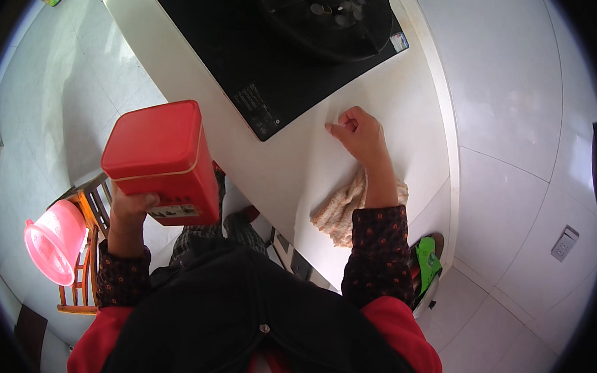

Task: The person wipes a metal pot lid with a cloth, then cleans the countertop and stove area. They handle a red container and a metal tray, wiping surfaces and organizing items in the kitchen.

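Observation:
A red rectangular tin with rounded corners and a closed lid is in my left hand. My thumb lies across its front, beside a picture panel; the other fingers are hidden behind it. The tin is held up off the left edge of the white countertop. My right hand is over the countertop, its fingers curled in and the thumb drawn against them. I see nothing held there. Under my right wrist lies a crumpled beige-and-orange cloth.
A black cooktop bearing a dark pan takes up the counter ahead. White wall tiles rise on the right. A pink plastic basin rests on a wooden chair at left. A green packet is beyond my right sleeve.

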The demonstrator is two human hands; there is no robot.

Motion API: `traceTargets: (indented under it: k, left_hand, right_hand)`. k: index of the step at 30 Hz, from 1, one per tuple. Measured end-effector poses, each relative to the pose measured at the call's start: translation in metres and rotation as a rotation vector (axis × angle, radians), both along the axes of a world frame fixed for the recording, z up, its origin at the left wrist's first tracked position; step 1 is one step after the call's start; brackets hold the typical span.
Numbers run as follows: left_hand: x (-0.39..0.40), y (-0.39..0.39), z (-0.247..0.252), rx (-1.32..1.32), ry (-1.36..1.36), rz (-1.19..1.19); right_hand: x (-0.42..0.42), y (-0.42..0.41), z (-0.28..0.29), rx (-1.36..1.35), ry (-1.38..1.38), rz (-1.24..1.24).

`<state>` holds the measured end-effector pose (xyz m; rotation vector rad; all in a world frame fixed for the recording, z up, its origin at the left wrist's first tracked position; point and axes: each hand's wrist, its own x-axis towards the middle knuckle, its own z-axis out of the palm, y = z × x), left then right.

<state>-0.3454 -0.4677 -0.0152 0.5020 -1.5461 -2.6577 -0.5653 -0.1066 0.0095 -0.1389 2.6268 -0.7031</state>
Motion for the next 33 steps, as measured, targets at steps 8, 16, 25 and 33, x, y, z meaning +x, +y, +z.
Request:
traceTargets:
  k: [8, 16, 25, 33]
  left_hand:
    - [-0.004, 0.003, 0.001, 0.038, -0.029, 0.011]
    - [-0.006, 0.003, 0.004, 0.06, -0.033, -0.018]
    - [-0.005, 0.005, 0.001, 0.026, 0.005, -0.043]
    - [-0.007, 0.006, 0.004, 0.028, 0.013, -0.029]
  right_hand:
    - [-0.014, -0.004, 0.003, 0.023, -0.095, 0.028]
    - [-0.018, 0.003, -0.003, -0.041, -0.102, 0.027]
    - [-0.019, -0.002, 0.0, -0.018, -0.102, 0.04]
    - [-0.001, 0.004, -0.006, -0.042, -0.02, 0.005]
